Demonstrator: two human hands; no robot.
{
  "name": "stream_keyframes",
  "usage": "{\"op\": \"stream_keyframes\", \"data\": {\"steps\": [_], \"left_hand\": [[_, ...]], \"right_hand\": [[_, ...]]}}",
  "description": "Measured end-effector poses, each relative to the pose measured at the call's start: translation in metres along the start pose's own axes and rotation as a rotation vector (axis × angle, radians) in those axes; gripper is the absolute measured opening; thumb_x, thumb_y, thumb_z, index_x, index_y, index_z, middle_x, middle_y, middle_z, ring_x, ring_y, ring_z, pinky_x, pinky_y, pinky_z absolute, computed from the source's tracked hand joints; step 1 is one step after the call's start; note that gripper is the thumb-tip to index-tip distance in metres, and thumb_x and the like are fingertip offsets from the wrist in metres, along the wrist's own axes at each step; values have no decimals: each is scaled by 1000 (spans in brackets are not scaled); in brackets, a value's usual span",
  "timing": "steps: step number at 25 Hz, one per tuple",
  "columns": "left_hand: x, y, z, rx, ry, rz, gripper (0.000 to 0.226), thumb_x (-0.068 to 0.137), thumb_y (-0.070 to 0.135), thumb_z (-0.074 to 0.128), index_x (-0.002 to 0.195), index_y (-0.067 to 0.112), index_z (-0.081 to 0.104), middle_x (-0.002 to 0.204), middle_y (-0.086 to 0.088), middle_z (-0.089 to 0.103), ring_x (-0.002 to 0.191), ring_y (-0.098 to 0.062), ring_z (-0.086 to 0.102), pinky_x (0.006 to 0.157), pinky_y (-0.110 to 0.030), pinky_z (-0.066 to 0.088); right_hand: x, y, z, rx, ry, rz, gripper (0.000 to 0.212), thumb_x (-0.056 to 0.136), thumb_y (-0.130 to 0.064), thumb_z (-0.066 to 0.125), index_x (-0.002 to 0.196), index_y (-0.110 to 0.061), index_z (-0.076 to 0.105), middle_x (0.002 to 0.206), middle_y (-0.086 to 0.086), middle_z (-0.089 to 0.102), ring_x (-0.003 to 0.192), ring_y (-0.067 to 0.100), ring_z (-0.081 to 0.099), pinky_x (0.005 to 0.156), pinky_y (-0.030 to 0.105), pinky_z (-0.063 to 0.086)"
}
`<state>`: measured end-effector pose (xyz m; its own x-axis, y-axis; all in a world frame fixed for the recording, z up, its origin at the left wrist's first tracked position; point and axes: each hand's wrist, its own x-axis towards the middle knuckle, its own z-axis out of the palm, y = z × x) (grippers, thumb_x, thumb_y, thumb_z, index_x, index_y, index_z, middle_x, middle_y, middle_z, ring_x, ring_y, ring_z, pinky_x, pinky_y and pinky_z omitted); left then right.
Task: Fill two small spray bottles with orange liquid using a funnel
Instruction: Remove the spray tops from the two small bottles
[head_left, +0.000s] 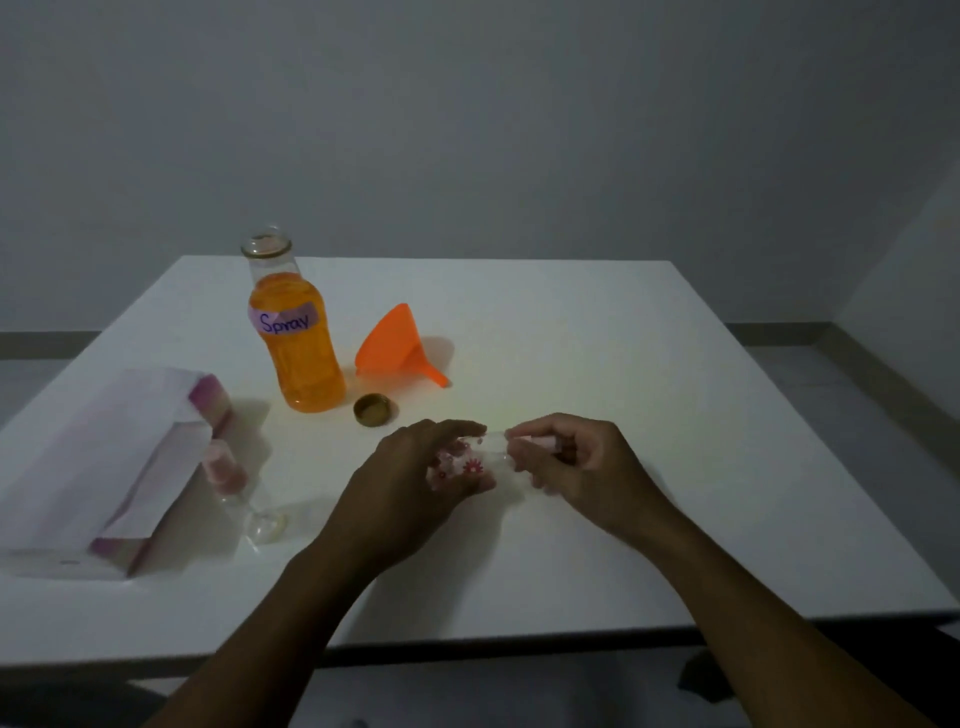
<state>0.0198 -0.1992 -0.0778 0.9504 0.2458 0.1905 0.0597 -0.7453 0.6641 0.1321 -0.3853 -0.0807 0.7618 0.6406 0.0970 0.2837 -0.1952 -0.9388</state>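
Both hands hold a small clear spray bottle (467, 464) with red flower print, lying sideways above the table. My left hand (415, 478) grips its body. My right hand (576, 457) pinches its pink spray top (540, 441). A second small spray bottle (234, 480) with a pink top lies on the table at the left, next to the box. The open bottle of orange liquid (298, 338), labelled "Spray", stands behind. An orange funnel (397, 345) lies on its side to its right.
A gold bottle cap (371, 409) lies in front of the big bottle. A white and pink box (109, 467) lies at the left of the white table (675, 415). The table's front edge runs just below my forearms.
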Motion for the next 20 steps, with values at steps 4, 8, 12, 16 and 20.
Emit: {"op": "stream_keyframes", "data": {"steps": [4, 8, 12, 16, 20], "left_hand": [[14, 8, 4, -71, -17, 37, 54, 73, 65, 50, 117, 33, 53, 101, 18, 62, 86, 2, 59, 70, -18, 52], [23, 5, 2, -120, -107, 16, 43, 79, 63, 43, 108, 34, 55, 92, 16, 64, 79, 3, 58, 61, -15, 47], [21, -2, 0, -101, -123, -14, 53, 74, 66, 46, 116, 34, 53, 107, 13, 64, 86, -1, 60, 72, -26, 55], [19, -4, 3, -49, -119, -5, 57, 73, 68, 45, 120, 36, 49, 116, 10, 63, 91, -5, 61, 74, -35, 58], [18, -6, 1, -46, -109, -29, 56, 75, 65, 46, 121, 33, 49, 115, 8, 63, 91, -7, 60, 74, -32, 57]], "right_hand": [[10, 0, -9, 43, 61, -64, 13, 90, -20, 72, 99, -12, 73, 77, 6, 75, 61, 21, 68, 52, 31, 53], [17, 2, -14, 50, 15, -102, 15, 87, -6, 74, 102, -8, 73, 87, 9, 73, 74, 27, 68, 71, 33, 60], [12, -6, -23, 91, -140, 12, 44, 84, -13, 79, 124, -25, 65, 108, 10, 69, 89, 27, 70, 77, 38, 60], [16, -12, -14, 6, -8, 219, 48, 92, -58, 57, 100, -14, 75, 77, 13, 74, 59, 31, 65, 54, 40, 51], [15, -11, -16, 59, -53, 69, 20, 88, -13, 75, 108, -16, 74, 98, 11, 75, 79, 27, 72, 71, 46, 59]]}}
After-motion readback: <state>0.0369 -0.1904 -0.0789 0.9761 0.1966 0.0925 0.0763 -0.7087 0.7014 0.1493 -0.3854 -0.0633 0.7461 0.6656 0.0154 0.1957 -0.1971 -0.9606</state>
